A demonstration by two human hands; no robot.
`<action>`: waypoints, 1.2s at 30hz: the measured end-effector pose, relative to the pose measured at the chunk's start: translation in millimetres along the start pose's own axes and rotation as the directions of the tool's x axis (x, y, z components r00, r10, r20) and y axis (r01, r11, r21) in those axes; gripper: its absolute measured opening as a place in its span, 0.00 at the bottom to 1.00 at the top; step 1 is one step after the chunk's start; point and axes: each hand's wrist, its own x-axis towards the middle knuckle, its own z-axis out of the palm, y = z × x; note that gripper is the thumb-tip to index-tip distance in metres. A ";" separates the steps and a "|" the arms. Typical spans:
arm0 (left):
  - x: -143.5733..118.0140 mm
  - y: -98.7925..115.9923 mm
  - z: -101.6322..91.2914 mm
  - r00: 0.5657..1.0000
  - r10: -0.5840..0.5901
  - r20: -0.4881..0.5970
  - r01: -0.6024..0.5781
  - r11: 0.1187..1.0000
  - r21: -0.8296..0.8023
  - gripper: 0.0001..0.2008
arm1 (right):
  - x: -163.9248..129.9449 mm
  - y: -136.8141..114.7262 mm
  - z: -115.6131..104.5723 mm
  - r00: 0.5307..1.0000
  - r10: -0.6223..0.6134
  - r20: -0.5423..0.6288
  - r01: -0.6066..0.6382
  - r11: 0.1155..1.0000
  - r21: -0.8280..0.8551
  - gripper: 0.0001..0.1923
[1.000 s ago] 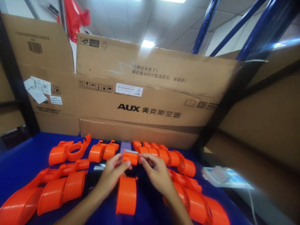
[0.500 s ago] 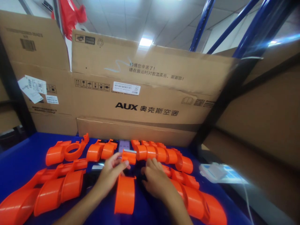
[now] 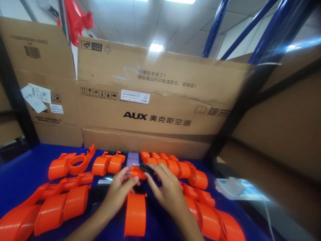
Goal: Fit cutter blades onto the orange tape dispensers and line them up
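My left hand (image 3: pixel 123 183) grips an orange tape dispenser (image 3: pixel 136 214) by its upper end. The dispenser's round hoop hangs down toward me, and a pale metal strip shows along its top edge. My right hand (image 3: pixel 164 182) pinches a small black strip-like piece (image 3: pixel 146 168) between thumb and fingers. The black piece lies against the right part of the dispenser's top end, tilted. Whether it is seated on the edge I cannot tell. Behind my hands lies a phone (image 3: pixel 133 158) with a lit screen. A shiny metal-looking item (image 3: pixel 104 181) lies left of my left hand.
Several more orange dispensers stand in rows on the blue surface (image 3: pixel 25 160), at left (image 3: pixel 51 211) and at right (image 3: pixel 209 219). A cardboard sheet (image 3: pixel 150 140) walls off the back. At right sits a pale plastic box (image 3: pixel 234 187) beside a white cable.
My right hand has risen from the dark area at the right and brought the black piece to the dispenser's top. My left hand keeps its hold nearly in place.
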 end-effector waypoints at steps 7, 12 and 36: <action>-3.6 -1.4 3.6 0.998 -0.012 -0.067 0.011 1.000 -0.026 0.26 | -1.0 -5.6 7.6 0.998 -0.024 0.053 0.022 0.999 0.023 0.15; -4.0 0.1 4.6 0.999 -0.013 -0.035 0.011 0.998 -0.055 0.23 | -1.0 -8.6 9.3 0.999 -0.015 0.040 0.012 0.997 0.070 0.16; 6.2 0.5 -7.4 0.982 -0.112 -0.154 0.068 0.961 -0.267 0.13 | -10.2 15.1 26.7 0.879 0.315 0.357 -0.074 0.832 -0.550 0.14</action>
